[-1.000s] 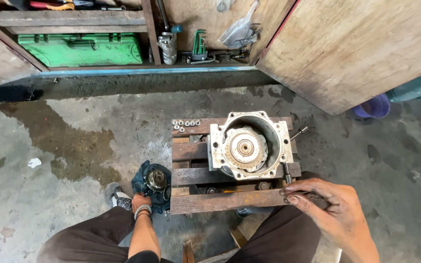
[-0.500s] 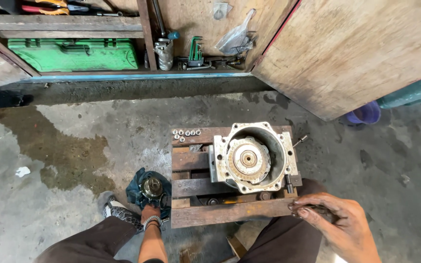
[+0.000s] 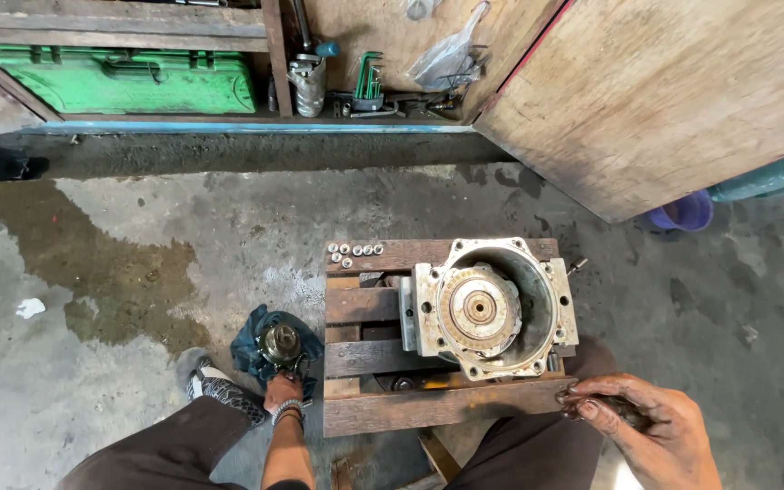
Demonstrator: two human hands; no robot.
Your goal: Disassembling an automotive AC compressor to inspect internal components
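Note:
A grimy metal housing point(image 3: 551, 313) with a round hub point(image 3: 478, 308) in its bore lies on a small wooden pallet point(image 3: 428, 413) on the concrete floor. My left hand point(image 3: 281, 392) reaches down left of the pallet, its fingers on a round metal part point(image 3: 280, 342) that sits in a blue cloth point(image 3: 249, 349). My right hand point(image 3: 639, 425) is at the pallet's front right corner, greasy, with its fingers curled around a small dark object point(image 3: 626, 413). Several small bolts point(image 3: 354, 251) lie on the pallet's far left slat.
My shoe point(image 3: 215, 386) is beside the cloth. A wet stain point(image 3: 120, 272) spreads over the floor to the left. Behind stand a shelf with a green tool case point(image 3: 129, 82), hex keys point(image 3: 369, 82) and a leaning wooden board point(image 3: 664, 91). A purple tub point(image 3: 682, 213) sits at right.
My right hand slid right along the front slat to the pallet's corner and its fingers curled shut. My left hand stays on the part in the cloth.

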